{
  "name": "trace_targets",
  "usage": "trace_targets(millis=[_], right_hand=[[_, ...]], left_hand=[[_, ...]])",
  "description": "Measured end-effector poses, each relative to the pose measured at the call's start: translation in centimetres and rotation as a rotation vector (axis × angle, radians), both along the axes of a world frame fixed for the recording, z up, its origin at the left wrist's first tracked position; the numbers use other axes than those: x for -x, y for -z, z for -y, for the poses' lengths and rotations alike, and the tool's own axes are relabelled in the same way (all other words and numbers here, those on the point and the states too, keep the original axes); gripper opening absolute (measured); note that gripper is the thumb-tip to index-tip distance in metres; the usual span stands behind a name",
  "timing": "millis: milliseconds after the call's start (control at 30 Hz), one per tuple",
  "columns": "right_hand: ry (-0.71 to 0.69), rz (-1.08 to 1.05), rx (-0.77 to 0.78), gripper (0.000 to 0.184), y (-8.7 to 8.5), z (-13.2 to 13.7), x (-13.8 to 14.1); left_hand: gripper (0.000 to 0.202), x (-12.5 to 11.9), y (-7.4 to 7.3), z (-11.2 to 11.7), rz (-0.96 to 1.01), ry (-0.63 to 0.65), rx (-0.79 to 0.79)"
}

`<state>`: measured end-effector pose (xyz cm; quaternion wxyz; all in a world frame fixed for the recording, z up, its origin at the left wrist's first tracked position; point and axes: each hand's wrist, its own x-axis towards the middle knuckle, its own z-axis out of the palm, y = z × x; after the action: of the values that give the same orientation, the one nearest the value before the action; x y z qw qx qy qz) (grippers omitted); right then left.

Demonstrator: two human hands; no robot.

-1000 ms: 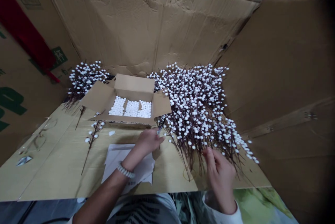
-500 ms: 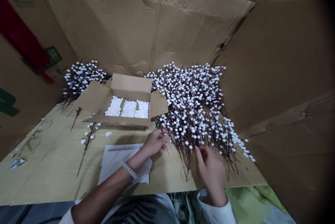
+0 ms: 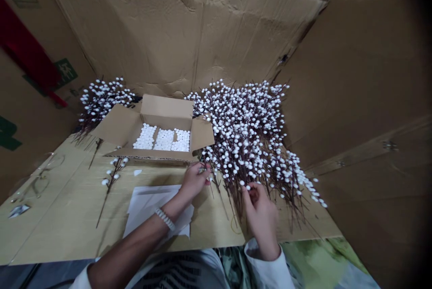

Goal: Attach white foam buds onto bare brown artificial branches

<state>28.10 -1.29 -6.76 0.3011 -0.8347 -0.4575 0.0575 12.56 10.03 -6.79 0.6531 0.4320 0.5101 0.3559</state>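
Note:
A large pile of artificial berry branches, with white round berries on thin dark brown stems, fans out at the centre right of the table. At its left edge my left hand is closed on a berry branch; part of a thin stem shows below the fingers, and the rest blends into the pile. My right hand is at the pile's near side, thumb and fingers pinched on a branch close to two white berries. Its grip is partly hidden by the fingers. Bare stem ends point toward me between the hands.
An open cardboard box holds white berries in three sections. White paper sheets lie before it. A single branch and another bunch are leftward. A yellow rubber band lies near the front edge. Cardboard walls surround the table.
Both my hands have shifted slightly left, the right one also a little away from me. Some stems at the pile's left side have spread leftward, toward my left hand.

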Motion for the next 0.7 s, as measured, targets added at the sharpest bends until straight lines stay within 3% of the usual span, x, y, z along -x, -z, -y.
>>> trace_targets(millis=[133,300,533,700], right_hand=[[0.058,-0.054,-0.16,0.043,-0.3,-0.2,-0.8],[0.077,-0.249,-0.349,0.041,-0.4,-0.7,-2.1],[0.137,-0.52,-0.544,0.038,-0.9,-1.4,-3.8],[0.109,-0.528,-0.592,0.034,-1.6,-1.3,-4.1]], left_hand=[[0.013,-0.2,-0.6,-0.2,0.062,0.041,0.051],[0.017,-0.6,-1.1,-0.6,0.118,0.041,-0.012],[0.021,-1.9,-0.3,-2.1,0.08,0.049,-0.112],[0.019,-2.2,0.2,-2.5,0.033,0.052,-0.113]])
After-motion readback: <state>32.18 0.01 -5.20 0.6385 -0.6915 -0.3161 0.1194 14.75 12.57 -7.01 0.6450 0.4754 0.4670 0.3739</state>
